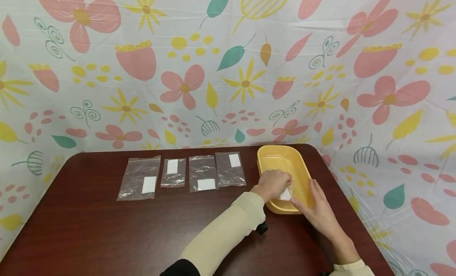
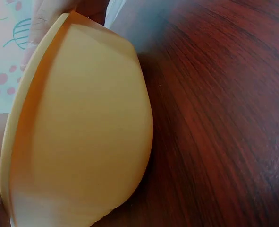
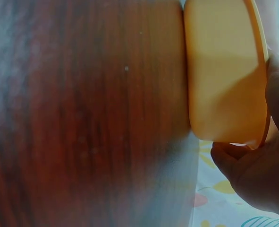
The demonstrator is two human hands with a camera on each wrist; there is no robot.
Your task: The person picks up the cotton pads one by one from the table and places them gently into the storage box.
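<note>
A yellow tray [image 1: 276, 157] stands at the right of the dark wooden table [image 1: 89, 228]. My left hand [image 1: 272, 184] reaches into it from the left with curled fingers and pinches a small clear bag with a white label [image 1: 286, 194]. My right hand [image 1: 315, 205] lies over the tray's near right corner, fingers straight along the right rim, thumb beside the label. The left wrist view shows the tray's outer wall [image 2: 82, 132] close up. In the right wrist view the right hand [image 3: 266, 165] sits against the tray's rim [image 3: 259, 52].
Several clear zip bags with white labels lie in a row left of the tray: the largest [image 1: 139, 183], then a small one [image 1: 173, 172], another [image 1: 203, 173] and one nearest the tray [image 1: 230, 169]. A flowered cloth [image 1: 228, 70] hangs behind and at both sides.
</note>
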